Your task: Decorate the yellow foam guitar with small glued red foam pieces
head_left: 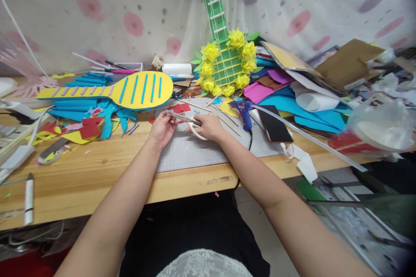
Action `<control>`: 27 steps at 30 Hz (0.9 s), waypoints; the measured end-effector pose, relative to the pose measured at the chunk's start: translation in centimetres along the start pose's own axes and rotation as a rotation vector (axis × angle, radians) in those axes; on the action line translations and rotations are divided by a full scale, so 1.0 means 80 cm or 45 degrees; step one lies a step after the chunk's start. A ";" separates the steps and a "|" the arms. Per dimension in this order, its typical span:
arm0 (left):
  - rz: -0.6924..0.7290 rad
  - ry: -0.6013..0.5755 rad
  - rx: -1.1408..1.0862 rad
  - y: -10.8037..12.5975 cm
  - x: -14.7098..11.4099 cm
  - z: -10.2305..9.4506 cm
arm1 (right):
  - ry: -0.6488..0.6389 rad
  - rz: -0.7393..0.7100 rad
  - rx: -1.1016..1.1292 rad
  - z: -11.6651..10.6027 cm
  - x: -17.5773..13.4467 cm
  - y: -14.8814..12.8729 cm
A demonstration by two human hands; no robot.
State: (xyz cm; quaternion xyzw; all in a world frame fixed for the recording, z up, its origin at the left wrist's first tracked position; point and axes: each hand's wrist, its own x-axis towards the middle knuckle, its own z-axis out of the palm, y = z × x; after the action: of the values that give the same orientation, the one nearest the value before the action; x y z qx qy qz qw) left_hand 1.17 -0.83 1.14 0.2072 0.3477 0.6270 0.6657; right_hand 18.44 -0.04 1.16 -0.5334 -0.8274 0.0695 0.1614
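Note:
My right hand (209, 127) is closed round the white handles of a pair of scissors (198, 132), and the metal blades point left. Close to the blade tips, my left hand (164, 130) pinches its fingers together; whatever they hold is too small to make out. Both hands are above a grey cutting mat (182, 156). Red paper scraps (181, 107) lie just beyond the scissors. Thin wooden sticks (227, 123) rest on the mat to the right of my hands.
A blue glue gun (244, 112) with a long clear glue stick stands beside a phone (274, 124). Behind are a yellow paper guitar shape (143, 80) and a green one with yellow flowers (224, 67). Coloured paper (312, 108) piles up right; a marker (29, 199) lies left.

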 end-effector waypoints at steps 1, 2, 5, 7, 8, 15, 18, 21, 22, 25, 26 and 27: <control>0.000 0.000 -0.008 0.000 0.000 0.000 | -0.001 -0.001 0.001 0.000 0.000 0.000; -0.002 0.005 -0.015 0.000 0.000 0.000 | -0.001 0.002 0.000 0.000 0.000 0.000; -0.023 0.032 -0.028 0.001 -0.001 0.001 | 0.002 0.027 -0.015 0.001 0.000 -0.001; -0.022 0.027 -0.023 0.002 -0.002 0.001 | 0.012 0.062 -0.010 0.002 0.000 -0.001; -0.019 0.017 -0.019 0.003 -0.002 0.001 | 0.020 0.087 0.001 0.002 0.000 -0.001; -0.009 -0.022 -0.004 0.003 -0.001 -0.002 | -0.002 0.119 0.040 0.000 -0.001 -0.001; 0.022 -0.026 0.007 0.001 0.001 -0.004 | -0.029 0.054 0.044 0.000 -0.002 -0.003; 0.063 -0.049 0.012 -0.001 0.003 -0.006 | -0.034 0.032 0.032 -0.002 -0.003 -0.004; 0.076 -0.052 0.018 -0.002 0.003 -0.006 | -0.033 0.027 0.030 -0.002 -0.004 -0.004; 0.124 -0.039 0.039 -0.003 0.003 -0.006 | -0.022 0.005 0.035 -0.003 -0.004 -0.005; 0.139 -0.031 0.042 -0.003 0.003 -0.005 | -0.016 -0.002 0.037 -0.002 -0.005 -0.005; 0.151 -0.027 0.042 -0.003 0.003 -0.005 | -0.009 -0.005 0.038 -0.002 -0.005 -0.005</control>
State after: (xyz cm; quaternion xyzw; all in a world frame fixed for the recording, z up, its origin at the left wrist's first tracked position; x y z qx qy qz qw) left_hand 1.07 -0.71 0.67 0.2451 0.3381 0.6573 0.6273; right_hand 18.27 -0.57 1.36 -0.5292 -0.8278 0.0836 0.1664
